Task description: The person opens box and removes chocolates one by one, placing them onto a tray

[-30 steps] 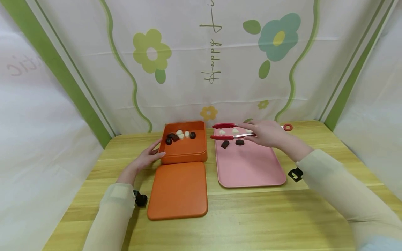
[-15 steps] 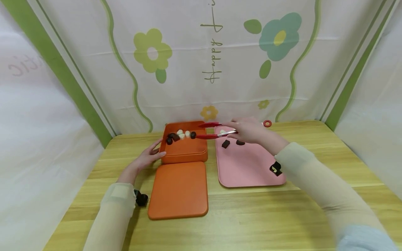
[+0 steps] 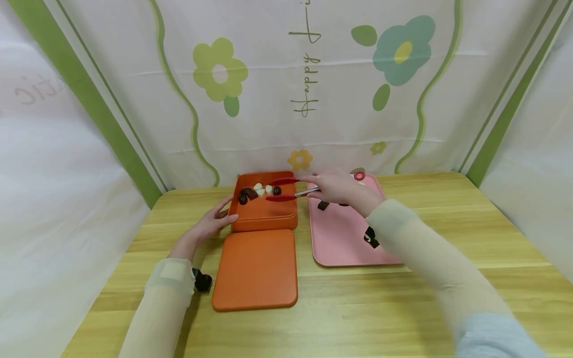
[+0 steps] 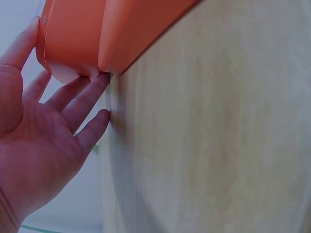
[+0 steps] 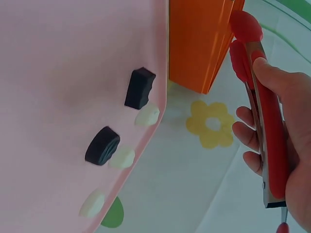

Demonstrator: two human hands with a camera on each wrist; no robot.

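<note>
My left hand (image 3: pixel 211 224) rests against the left side of the orange box (image 3: pixel 264 223), fingers extended; in the left wrist view, its thumb and fingertips touch the box wall. Inside the box lie several dark chocolates (image 3: pixel 243 199) and white chocolates (image 3: pixel 258 187). My right hand (image 3: pixel 334 186) grips red-tipped metal tongs (image 3: pixel 281 198), whose tips reach over the box's right part, apart, close to a dark chocolate (image 3: pixel 277 190). No piece shows between the tips in the right wrist view. That view also shows two dark chocolates (image 5: pixel 140 88) and several white ones (image 5: pixel 122 158) on the pink tray (image 5: pixel 58 73).
An orange square lid (image 3: pixel 255 268) lies flat on the wooden table (image 3: pixel 340 308) in front of the box. The pink tray stands just right of the box, under my right forearm. A flower-printed cloth (image 3: pixel 268 114) hangs directly behind the table's back edge.
My right hand has carried the tongs left, from over the pink tray to over the orange box. The left hand stays at the box.
</note>
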